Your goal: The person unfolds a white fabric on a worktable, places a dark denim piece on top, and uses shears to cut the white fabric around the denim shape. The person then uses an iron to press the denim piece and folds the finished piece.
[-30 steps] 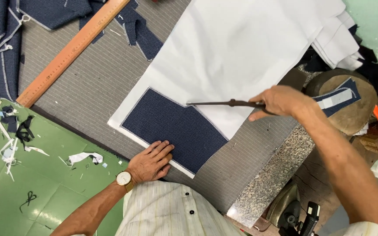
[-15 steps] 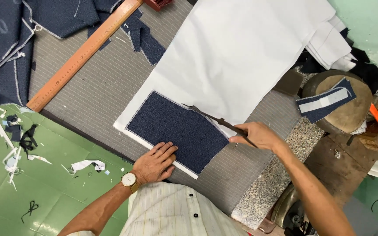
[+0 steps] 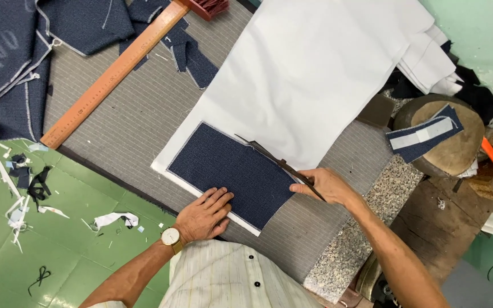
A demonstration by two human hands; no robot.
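Single head-worn view, looking steeply down, fairly near, over grey striped worktable [image 3: 144, 120], green floor [image 3: 58, 251] at left

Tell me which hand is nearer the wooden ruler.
Left. The left hand presses the near edge of the navy fabric piece, below the wooden ruler. The right hand, holding the scissors, is farther off to the right.

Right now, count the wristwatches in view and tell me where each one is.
1. The wristwatch sits on the wrist of the left hand, which presses flat on the navy fabric panel. The right hand, holding the scissors, shows a bare wrist.
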